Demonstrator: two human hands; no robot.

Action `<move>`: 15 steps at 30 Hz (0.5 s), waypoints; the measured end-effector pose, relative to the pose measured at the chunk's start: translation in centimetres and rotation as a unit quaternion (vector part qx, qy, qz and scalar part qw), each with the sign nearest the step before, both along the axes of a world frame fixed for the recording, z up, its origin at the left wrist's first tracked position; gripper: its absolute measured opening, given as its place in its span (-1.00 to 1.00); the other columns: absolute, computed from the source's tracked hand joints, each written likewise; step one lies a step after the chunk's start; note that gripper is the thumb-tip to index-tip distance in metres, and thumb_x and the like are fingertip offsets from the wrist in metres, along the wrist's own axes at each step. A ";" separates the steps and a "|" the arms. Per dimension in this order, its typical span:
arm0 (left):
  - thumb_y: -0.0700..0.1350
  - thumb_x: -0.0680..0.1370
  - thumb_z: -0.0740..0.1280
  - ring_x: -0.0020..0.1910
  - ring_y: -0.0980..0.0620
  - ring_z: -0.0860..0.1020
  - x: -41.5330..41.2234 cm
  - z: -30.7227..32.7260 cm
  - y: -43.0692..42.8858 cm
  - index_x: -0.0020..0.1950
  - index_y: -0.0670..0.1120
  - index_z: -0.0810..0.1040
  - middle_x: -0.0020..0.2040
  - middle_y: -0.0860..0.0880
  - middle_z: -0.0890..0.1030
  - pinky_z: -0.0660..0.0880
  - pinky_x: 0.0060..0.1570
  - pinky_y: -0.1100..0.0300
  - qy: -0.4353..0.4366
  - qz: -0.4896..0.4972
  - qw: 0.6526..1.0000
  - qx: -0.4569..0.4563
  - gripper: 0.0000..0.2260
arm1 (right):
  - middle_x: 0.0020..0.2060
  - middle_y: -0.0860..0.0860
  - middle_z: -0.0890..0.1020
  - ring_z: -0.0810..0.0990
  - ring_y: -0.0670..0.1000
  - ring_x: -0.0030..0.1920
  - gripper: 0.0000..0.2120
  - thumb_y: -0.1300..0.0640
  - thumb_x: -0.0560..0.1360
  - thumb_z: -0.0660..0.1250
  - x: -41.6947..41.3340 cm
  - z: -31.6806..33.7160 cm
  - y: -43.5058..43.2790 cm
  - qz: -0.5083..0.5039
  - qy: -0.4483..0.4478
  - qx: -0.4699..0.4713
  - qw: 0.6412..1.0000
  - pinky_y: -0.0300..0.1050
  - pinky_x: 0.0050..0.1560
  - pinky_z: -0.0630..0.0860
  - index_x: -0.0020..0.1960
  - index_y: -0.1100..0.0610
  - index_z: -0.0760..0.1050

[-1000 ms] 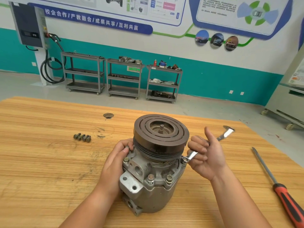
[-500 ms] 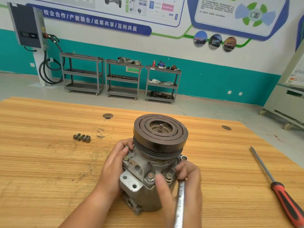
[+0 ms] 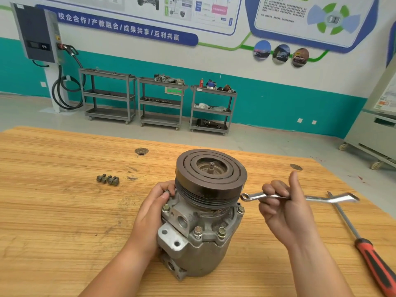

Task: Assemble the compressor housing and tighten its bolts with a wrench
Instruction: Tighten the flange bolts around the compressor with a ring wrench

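Note:
The grey compressor housing (image 3: 199,249) stands upright on the wooden table (image 3: 53,211), a dark grooved pulley (image 3: 211,174) on top. Several bolts sit around its flange, among them one at the right (image 3: 240,209) and two at the front (image 3: 197,230). My left hand (image 3: 150,219) presses against the housing's left side. My right hand (image 3: 282,209) holds a silver wrench (image 3: 300,197) level in the air, its ring end (image 3: 244,197) just right of the pulley, above the right bolt and apart from it.
Three loose bolts (image 3: 107,180) lie on the table to the left. A red-handled screwdriver (image 3: 368,251) lies at the right, near the table's edge. Two round holes (image 3: 141,151) mark the tabletop. Grey shelf carts (image 3: 161,102) stand by the far wall.
My right hand has swung the wrench from in front of the housing back out to the right and lifted it off the bolts. The left hand has stayed on the housing.

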State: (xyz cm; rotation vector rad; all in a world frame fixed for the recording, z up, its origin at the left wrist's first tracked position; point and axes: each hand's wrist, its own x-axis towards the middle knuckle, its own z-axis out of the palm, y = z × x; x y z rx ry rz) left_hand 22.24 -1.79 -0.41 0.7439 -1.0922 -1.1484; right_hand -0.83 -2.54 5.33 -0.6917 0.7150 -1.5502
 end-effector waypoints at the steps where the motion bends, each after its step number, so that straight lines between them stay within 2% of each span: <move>1: -0.23 0.61 0.07 -0.24 0.10 0.61 0.0 0.0 0.0 0.04 -0.35 0.36 -0.20 -0.02 0.63 0.49 -0.33 0.37 -0.003 0.001 1.000 -0.001 -0.81 | -0.54 -0.06 0.38 0.16 -0.18 -0.60 -0.53 -0.24 0.39 0.14 -0.3 -0.1 -0.8 0.028 -0.011 0.005 1.000 -0.36 -0.62 0.13 -0.56 0.03 0.30; 4: -0.23 0.61 0.07 -0.23 0.10 0.60 0.1 -0.2 -0.2 0.05 -0.35 0.37 -0.19 -0.01 0.63 0.49 -0.32 0.36 -0.012 0.009 1.000 -0.004 -0.81 | -0.58 -0.10 0.34 0.03 -0.19 -0.57 -0.50 -0.28 0.38 0.14 -0.6 -0.2 -2.2 0.112 -0.035 0.008 0.993 -0.38 -0.65 0.05 -0.58 0.03 0.30; 8: -0.22 0.61 0.07 -0.22 0.11 0.61 0.1 -0.3 -0.3 0.05 -0.35 0.37 -0.18 -0.01 0.63 0.49 -0.32 0.37 -0.014 0.003 1.000 -0.005 -0.81 | -0.60 -0.08 0.35 0.02 -0.19 -0.61 -0.46 -0.30 0.40 0.17 -0.6 -0.4 -3.4 0.184 -0.013 0.019 0.983 -0.41 -0.69 0.04 -0.58 0.05 0.30; 10: -0.22 0.61 0.08 -0.23 0.13 0.61 0.1 -0.3 -0.3 0.05 -0.35 0.38 -0.18 0.00 0.63 0.48 -0.33 0.39 -0.017 0.003 1.000 -0.009 -0.80 | -0.60 -0.05 0.37 0.04 -0.20 -0.63 -0.47 -0.30 0.36 0.29 -0.7 -0.3 -3.8 0.225 -0.005 0.010 0.974 -0.41 -0.69 0.05 -0.57 0.06 0.31; 13: -0.12 0.54 0.15 -0.23 0.11 0.61 0.1 -0.1 -0.1 0.05 -0.34 0.38 -0.18 -0.01 0.63 0.49 -0.34 0.38 0.001 -0.007 1.000 -0.013 -0.73 | -0.61 -0.05 0.40 0.10 -0.21 -0.63 -0.50 -0.19 0.22 0.53 -0.7 -0.1 -4.3 0.288 0.003 -0.009 0.958 -0.40 -0.68 0.09 -0.57 0.07 0.33; 15: -0.05 0.46 0.18 -0.23 0.10 0.61 0.1 0.0 -0.1 0.05 -0.34 0.37 -0.18 -0.03 0.63 0.49 -0.33 0.37 0.009 -0.008 1.000 -0.011 -0.65 | -0.62 -0.09 0.39 0.14 -0.20 -0.61 -0.52 -0.11 0.30 0.52 -0.7 -0.1 -5.0 0.332 -0.003 -0.020 0.943 -0.37 -0.64 0.11 -0.56 0.07 0.33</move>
